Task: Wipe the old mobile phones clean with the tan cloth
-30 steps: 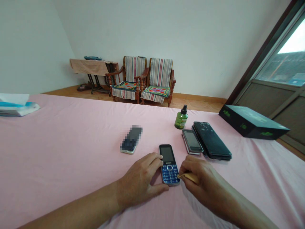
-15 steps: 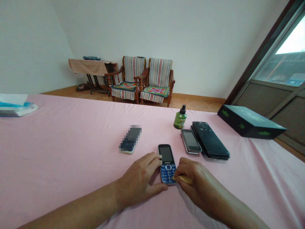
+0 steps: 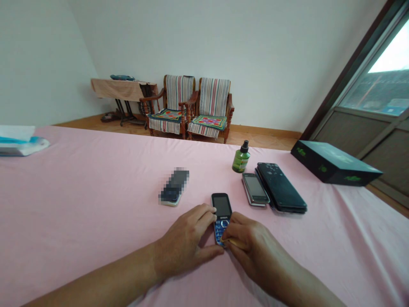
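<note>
A keypad mobile phone (image 3: 221, 205) with a dark screen and blue keys lies face up on the pink cloth. My left hand (image 3: 190, 238) steadies it, fingertips on its left edge and thumb by its bottom corner. Pinched in my right hand (image 3: 251, 241) is a small yellow cloth (image 3: 237, 243), pressed on the lower keys. That hand covers the right side of the keypad, and most of the yellow cloth is hidden in the fist.
Further left lies another phone (image 3: 175, 187), partly pixelated. To the right are a small silver phone (image 3: 255, 189), a stack of larger dark devices (image 3: 281, 187), a green spray bottle (image 3: 240, 158) and a black box (image 3: 335, 164). A tissue pack (image 3: 22, 145) sits far left.
My right hand has slid left across the keypad with the yellow cloth, covering more of the keys. My left hand and the phone have stayed in place.
</note>
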`<state>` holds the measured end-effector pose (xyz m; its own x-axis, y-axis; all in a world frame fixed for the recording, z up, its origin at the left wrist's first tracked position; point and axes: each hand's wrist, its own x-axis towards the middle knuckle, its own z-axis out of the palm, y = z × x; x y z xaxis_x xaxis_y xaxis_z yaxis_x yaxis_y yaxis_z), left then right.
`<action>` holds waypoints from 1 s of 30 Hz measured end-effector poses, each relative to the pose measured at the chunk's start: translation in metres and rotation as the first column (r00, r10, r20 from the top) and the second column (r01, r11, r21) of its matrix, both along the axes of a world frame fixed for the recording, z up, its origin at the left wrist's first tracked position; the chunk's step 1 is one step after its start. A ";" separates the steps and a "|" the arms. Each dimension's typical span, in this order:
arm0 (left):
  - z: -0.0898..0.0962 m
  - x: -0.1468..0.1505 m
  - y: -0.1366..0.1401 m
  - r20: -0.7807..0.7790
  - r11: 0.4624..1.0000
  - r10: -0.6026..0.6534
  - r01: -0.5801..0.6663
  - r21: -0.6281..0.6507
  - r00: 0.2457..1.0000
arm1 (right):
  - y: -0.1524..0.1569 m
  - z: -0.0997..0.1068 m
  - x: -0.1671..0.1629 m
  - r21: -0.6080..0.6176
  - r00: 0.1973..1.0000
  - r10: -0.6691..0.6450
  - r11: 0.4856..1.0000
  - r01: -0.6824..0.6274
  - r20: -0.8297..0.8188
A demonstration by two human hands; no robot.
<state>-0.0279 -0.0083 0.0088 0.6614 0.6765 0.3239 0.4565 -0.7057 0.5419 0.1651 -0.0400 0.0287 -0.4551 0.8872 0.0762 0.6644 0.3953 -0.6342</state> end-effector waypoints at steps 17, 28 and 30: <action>-0.002 -0.001 0.000 -0.051 1.000 0.004 -0.003 0.019 0.999 | 0.006 0.012 0.029 -0.044 0.994 -0.092 0.995 0.094 0.052; -0.002 -0.002 0.001 -0.043 1.000 0.007 -0.006 0.008 0.999 | 0.003 0.004 0.023 -0.077 0.996 -0.090 0.993 0.092 0.020; -0.003 -0.002 0.001 -0.033 1.000 0.003 -0.003 0.007 0.999 | 0.002 0.004 0.018 -0.077 0.997 -0.071 0.995 0.070 -0.014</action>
